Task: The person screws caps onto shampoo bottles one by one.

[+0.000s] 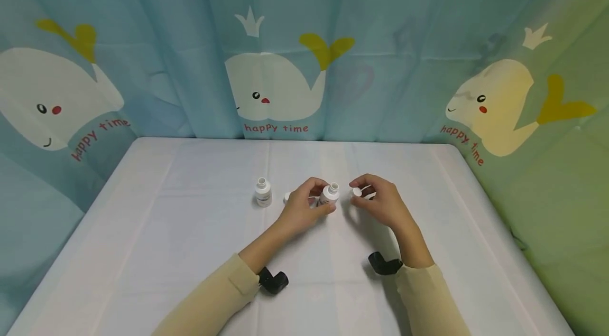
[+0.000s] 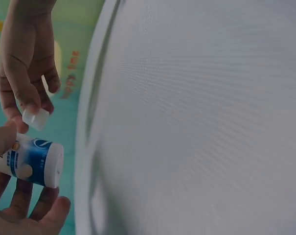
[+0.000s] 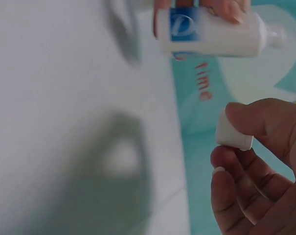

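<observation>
My left hand (image 1: 303,203) grips a small white pill bottle (image 1: 329,194) with a blue label, its neck uncapped. In the left wrist view the same bottle (image 2: 33,159) shows its blue band and white base. Just right of it, my right hand (image 1: 380,198) pinches a white screw cap (image 1: 356,192) between thumb and fingers. The right wrist view shows this cap (image 3: 232,132) apart from the bottle (image 3: 216,32). A second white bottle (image 1: 263,192), also uncapped, stands upright on the table left of my left hand. A white round thing (image 1: 287,197), perhaps a cap, lies partly hidden behind that hand.
The white-covered table (image 1: 200,262) reaches back to a blue curtain (image 1: 181,61) printed with whales. A green stretch of curtain (image 1: 561,209) borders the right side. Black curved pieces (image 1: 273,282) stick out at both sleeve cuffs.
</observation>
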Motion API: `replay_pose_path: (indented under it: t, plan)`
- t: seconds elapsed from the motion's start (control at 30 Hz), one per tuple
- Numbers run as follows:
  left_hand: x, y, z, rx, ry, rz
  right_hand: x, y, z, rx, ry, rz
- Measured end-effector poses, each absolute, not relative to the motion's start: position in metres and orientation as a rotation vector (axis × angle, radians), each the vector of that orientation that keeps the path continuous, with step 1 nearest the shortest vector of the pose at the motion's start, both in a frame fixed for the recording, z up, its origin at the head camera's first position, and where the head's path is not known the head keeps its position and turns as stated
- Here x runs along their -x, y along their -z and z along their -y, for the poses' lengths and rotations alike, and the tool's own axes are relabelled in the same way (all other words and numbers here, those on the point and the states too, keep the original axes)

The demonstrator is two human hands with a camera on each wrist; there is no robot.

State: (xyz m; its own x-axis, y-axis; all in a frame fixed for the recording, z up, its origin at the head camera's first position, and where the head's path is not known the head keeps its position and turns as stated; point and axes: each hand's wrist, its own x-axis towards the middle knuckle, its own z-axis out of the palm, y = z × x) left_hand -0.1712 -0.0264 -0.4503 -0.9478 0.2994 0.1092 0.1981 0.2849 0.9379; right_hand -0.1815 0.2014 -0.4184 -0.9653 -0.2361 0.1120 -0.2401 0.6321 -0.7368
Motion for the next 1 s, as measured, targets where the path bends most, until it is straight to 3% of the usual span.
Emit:
replay_pose_path:
  t: [0.37, 0.67, 1.0]
  plan:
    - [0.129, 0.429, 0.076, -0.504, -1.855, -2.369, 0.153, 0.393, -0.176, -0.627, -1.561, 2.600]
    - [0.117, 0.415, 0.078, -0.708, -1.794, -2.512, 0.132, 0.372, -0.168, -0.878, -1.770, 2.338]
    - [0.110, 0.412, 0.077, -0.776, -1.650, -2.606, 0.125, 0.373, -0.158, -1.028, -1.656, 2.344]
